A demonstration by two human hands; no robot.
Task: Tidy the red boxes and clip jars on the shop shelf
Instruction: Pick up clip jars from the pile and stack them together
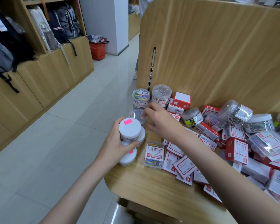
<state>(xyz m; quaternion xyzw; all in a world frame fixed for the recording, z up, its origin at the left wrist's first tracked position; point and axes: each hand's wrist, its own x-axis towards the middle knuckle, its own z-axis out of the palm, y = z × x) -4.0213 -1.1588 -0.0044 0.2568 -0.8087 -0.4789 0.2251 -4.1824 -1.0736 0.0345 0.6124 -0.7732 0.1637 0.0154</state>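
Bare left hand (115,146) grips a white-lidded clip jar (130,129) at nine o'clock; right hand (162,122) closes on a clear clip jar (138,116) at twelve.

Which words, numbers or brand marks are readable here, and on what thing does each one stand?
"2" plus a blurred handwritten character: white sticker on the coloured-clip jar.
Pink sticker on the white-lidded jar: blank.
Clear clip box label: print and logo too blurred.
Red boxes: print too small.

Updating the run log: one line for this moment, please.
left hand: holds white-lidded jar | right hand: on clear clip jar | red boxes: loose on shelf
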